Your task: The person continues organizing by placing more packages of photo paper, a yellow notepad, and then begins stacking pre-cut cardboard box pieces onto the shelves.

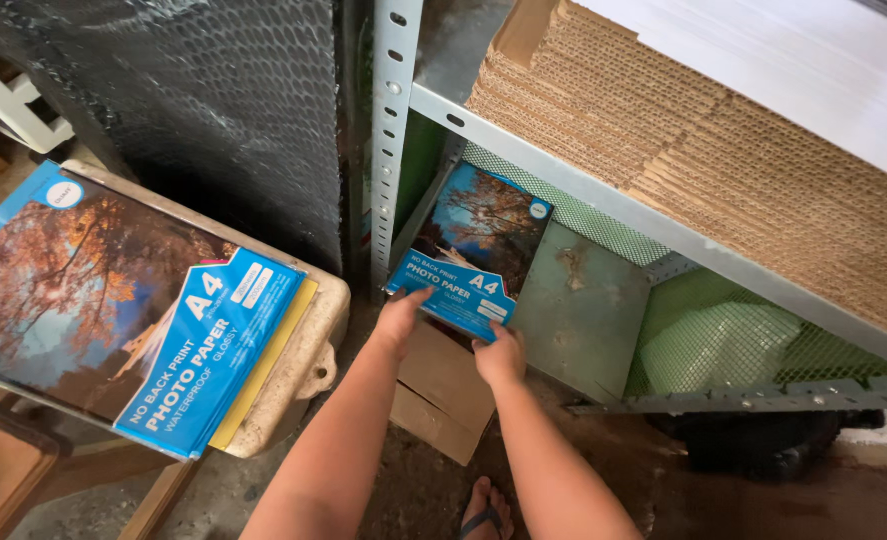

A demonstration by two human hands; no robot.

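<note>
Both hands hold 1 pack of photo paper (475, 255) at its near edge, on the lower level of a grey metal shelf (653, 228). The left hand (401, 315) grips the pack's lower left corner, thumb on top; the right hand (501, 355) grasps the lower right corner, fingers curled around the edge. The pack is tilted, its far end leaning back into the shelf and its near end sticking out over the shelf's front edge (its cover shows autumn trees against a blue sky, with a blue band along the bottom).

Above it, on the upper level, lies a thick stack of flattened cardboard (703, 140). Green mesh (723, 335) lines the lower level to the right of the pack. Under the hands a brown cardboard box (443, 400) sits on the dirty floor, and a foot in a sandal (485, 512) shows just below it.

To the left, well apart, 2 more packs (113, 300) of the same kind lie on a beige plastic stool (308, 350), with yellow sheets beneath them. Black bubble wrap (213, 110) hangs behind.
</note>
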